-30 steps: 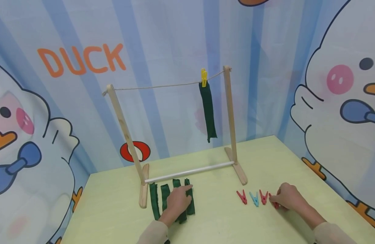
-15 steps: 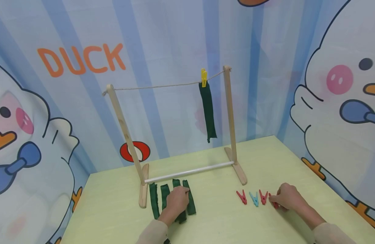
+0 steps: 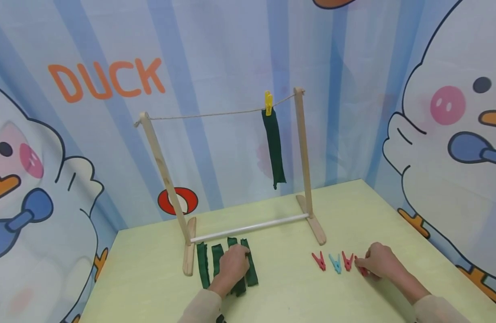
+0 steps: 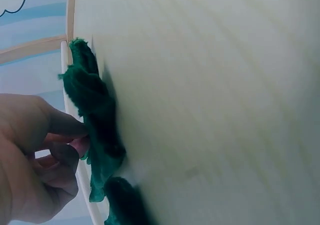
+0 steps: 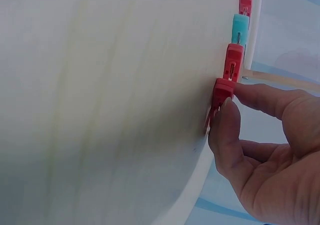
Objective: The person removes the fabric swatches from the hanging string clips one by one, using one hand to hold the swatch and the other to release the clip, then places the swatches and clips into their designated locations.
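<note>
My left hand point(image 3: 233, 265) is over the green cloth strips and pinches the rightmost green cloth strip point(image 3: 252, 272); in the left wrist view its bent fingers meet the crumpled cloth point(image 4: 97, 107). Three more green strips point(image 3: 202, 264) lie to the left, one partly under the hand. With thumb and index finger, my right hand point(image 3: 381, 260) pinches a red clothespin point(image 5: 223, 91) on the table. Left of it lie another red clothespin point(image 3: 347, 261), a light blue clothespin point(image 3: 335, 264) and a further red clothespin point(image 3: 319, 261) in a row.
Behind the strips stands a wooden frame point(image 3: 161, 163) with a white bottom bar point(image 3: 252, 228). Across its top runs a cord point(image 3: 207, 115), where a yellow clothespin point(image 3: 268, 103) holds a hanging green strip point(image 3: 274, 150). A printed duck curtain point(image 3: 232, 54) borders the pale yellow table point(image 3: 288, 287).
My left index finger, stretched over the rightmost strip before, has bent in. That strip's far end has shifted slightly left. The right hand stays at its red clothespin.
</note>
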`<act>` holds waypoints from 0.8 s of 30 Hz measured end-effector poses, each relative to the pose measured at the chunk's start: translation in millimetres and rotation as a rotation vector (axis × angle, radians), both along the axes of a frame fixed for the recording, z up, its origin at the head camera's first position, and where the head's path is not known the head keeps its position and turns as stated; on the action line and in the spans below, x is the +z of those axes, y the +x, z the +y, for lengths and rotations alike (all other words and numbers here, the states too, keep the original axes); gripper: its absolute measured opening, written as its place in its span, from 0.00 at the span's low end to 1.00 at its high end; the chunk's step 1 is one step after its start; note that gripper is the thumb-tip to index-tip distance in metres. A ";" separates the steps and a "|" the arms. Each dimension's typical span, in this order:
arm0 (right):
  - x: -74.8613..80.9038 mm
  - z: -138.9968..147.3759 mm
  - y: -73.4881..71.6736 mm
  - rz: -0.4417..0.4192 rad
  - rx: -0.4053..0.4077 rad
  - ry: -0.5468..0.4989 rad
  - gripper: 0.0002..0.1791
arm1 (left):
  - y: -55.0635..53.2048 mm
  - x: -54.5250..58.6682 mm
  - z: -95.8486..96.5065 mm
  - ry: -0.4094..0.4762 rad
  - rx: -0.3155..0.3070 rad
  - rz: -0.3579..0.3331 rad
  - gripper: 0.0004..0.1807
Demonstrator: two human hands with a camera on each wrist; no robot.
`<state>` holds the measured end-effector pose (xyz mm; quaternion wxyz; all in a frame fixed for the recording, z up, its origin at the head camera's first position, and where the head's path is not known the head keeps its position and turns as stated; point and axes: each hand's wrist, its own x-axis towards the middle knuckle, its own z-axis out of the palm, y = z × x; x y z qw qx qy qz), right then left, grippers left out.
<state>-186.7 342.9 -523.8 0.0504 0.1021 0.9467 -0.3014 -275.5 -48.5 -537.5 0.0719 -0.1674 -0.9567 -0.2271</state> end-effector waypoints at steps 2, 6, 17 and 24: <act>0.1 -0.1 0.1 -0.007 -0.002 -0.004 0.16 | 0.0 0.1 -0.1 0.004 -0.004 0.005 0.16; 0.3 -0.1 0.3 -0.007 -0.004 -0.008 0.17 | 1.7 1.5 -0.7 0.015 -0.005 -0.009 0.15; 3.5 0.7 1.3 -0.016 0.007 -0.016 0.18 | -0.8 -0.6 -3.0 0.010 -0.030 -0.004 0.14; 12.5 3.0 2.3 -0.021 0.004 0.004 0.20 | -0.6 1.9 -5.8 0.017 -0.042 0.002 0.14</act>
